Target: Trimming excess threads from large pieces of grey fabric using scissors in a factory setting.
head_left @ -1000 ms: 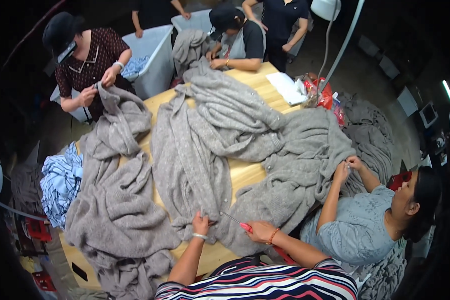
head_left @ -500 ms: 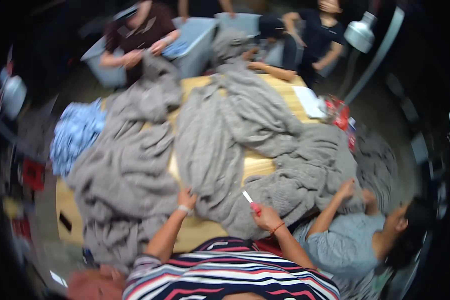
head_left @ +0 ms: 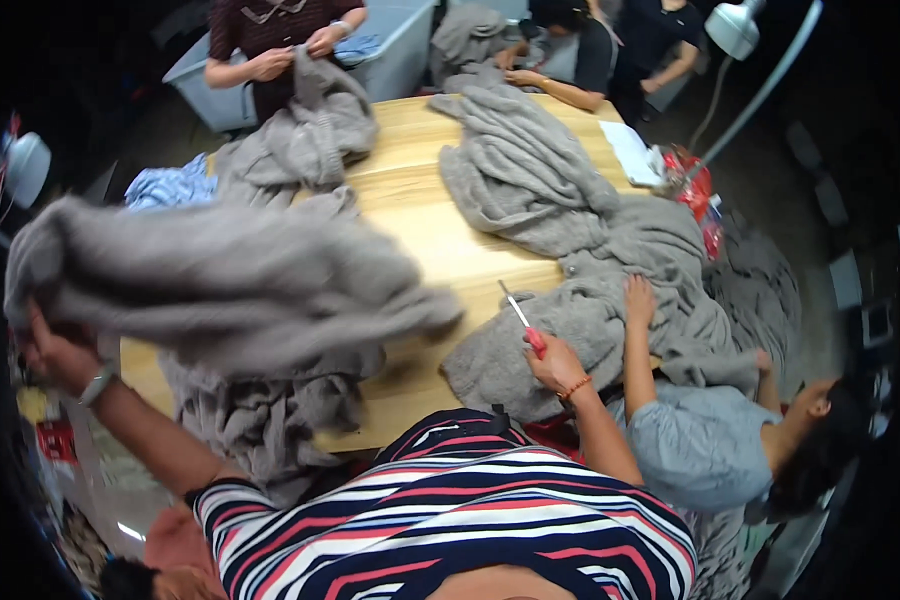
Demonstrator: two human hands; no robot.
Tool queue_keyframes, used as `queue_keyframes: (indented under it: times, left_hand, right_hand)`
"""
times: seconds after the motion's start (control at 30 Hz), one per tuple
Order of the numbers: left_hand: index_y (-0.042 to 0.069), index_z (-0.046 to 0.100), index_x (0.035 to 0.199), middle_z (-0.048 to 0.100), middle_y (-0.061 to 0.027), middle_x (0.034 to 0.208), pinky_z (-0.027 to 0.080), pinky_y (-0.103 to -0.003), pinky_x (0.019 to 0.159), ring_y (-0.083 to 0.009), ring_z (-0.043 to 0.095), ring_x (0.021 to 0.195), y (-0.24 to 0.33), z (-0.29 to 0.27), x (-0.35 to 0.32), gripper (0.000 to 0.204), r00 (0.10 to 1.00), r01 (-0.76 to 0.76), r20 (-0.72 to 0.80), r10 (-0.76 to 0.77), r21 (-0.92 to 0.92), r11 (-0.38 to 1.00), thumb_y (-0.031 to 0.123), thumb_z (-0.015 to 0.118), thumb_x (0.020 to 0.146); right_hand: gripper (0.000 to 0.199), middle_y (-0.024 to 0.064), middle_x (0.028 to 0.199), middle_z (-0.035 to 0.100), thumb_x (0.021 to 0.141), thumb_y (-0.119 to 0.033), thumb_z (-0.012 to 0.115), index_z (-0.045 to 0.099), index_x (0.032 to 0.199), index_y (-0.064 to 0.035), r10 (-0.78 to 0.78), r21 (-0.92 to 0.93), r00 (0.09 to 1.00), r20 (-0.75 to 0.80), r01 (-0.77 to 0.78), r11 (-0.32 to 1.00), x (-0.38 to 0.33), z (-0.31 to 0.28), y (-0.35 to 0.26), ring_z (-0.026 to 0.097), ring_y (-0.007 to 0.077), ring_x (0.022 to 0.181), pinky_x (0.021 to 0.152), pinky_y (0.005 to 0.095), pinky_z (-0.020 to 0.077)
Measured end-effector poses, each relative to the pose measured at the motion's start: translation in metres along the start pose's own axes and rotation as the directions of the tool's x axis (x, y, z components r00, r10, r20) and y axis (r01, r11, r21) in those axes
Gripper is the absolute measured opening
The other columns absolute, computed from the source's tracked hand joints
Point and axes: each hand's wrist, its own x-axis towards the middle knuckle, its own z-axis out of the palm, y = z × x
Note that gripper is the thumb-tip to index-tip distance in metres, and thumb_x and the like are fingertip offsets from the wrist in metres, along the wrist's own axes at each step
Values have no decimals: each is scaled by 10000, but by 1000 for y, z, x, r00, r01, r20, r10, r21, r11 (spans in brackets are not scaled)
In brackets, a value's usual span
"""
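Grey, soft-knit woollen garment [head_left: 205, 275], motion-blurred, stretches across the left half of the frame, above the pale, wood-grained table [head_left: 400, 165] that fills the centre. At bottom centre lies my navy, white and coral striped top [head_left: 440, 530]. Overlapping grey knitted garments [head_left: 530, 180] run from upper centre down to right of centre. At lower right a co-worker in a pale grey-blue top [head_left: 695, 440] leans in, one hand [head_left: 639, 298] flat upon these garments. Behind the table, upper left of centre, stands a large, pale blue-grey plastic bin [head_left: 398, 60]. A crumpled blue-and-white cloth bundle [head_left: 170, 187] sits at upper left; a flat white sheet of paper [head_left: 628, 155] and a crumpled red plastic bag [head_left: 697, 182] lie at upper right. My left hand [head_left: 58, 348], at the left edge, grips the near end of the raised garment; its fingers are partly lost in shadow. My right hand [head_left: 558, 366], right of centre, is closed round a slender tool with a pink-red handle and thin metal shaft [head_left: 536, 343], pointing up and left; I cannot tell whether its tip touches the cloth.
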Motion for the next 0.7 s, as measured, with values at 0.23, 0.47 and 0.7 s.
queue_keyframes:
  times: [0.23,0.47,0.7]
  left_hand:
    - [-46,541,1252,591,-274,1174,443,-483,942,-434,548,1072,-136,129,-112,546,922,-208,365,131,181,961,339,662,884]
    - [-27,396,1433,412,-216,1486,295,-427,1149,-353,376,1382,80,82,-404,684,-28,368,983,182,-160,916,283,676,892]
    - [-43,640,1121,678,-174,1132,493,-393,879,-248,624,1039,214,54,-487,535,-285,958,940,189,287,19,434,412,1034]
  right_hand:
    - [254,222,884,668,847,-297,601,627,965,-73,-77,40,997,25,76,996,1,24,17,633,432,866,765,509,495]
    - [254,214,953,678,866,-292,579,633,1015,-94,-67,153,996,-58,76,985,-7,41,1,639,435,901,782,510,504]
    - [340,208,987,677,850,-227,585,555,1169,-113,-240,40,957,163,236,971,-10,65,-72,649,423,908,773,496,516]
